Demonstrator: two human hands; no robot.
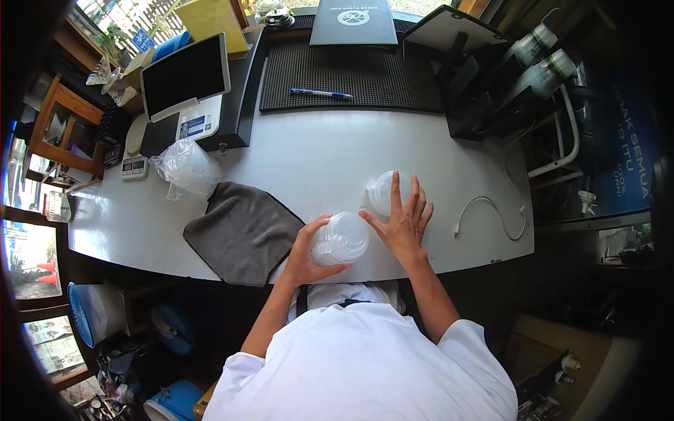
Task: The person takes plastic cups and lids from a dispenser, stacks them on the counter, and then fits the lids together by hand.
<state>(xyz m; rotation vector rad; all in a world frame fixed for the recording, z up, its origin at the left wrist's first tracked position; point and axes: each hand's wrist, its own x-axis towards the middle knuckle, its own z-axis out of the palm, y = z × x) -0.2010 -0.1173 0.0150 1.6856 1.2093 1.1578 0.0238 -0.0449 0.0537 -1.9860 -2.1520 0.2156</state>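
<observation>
My left hand point(306, 254) is curled round the side of a clear plastic cup point(342, 237) near the front edge of the table, with its round top facing up at me. Just to the right, my right hand point(406, 223) is spread, with fingers stretched out and apart. Its thumb and index finger lie at the edge of a round, clear plastic piece like a lid or cup point(379, 191), partly hidden behind the fingers. A grey cloth point(242, 231) lies flat on the table to the left, its corner beside my left hand.
A crumpled clear plastic bag point(186, 168) sits behind the cloth. Farther back are a tablet stand point(186, 76), a black rubber mat point(351, 74) with a blue pen point(321, 93), and a black cup holder point(484, 98). A white cable point(484, 200) curls at the right.
</observation>
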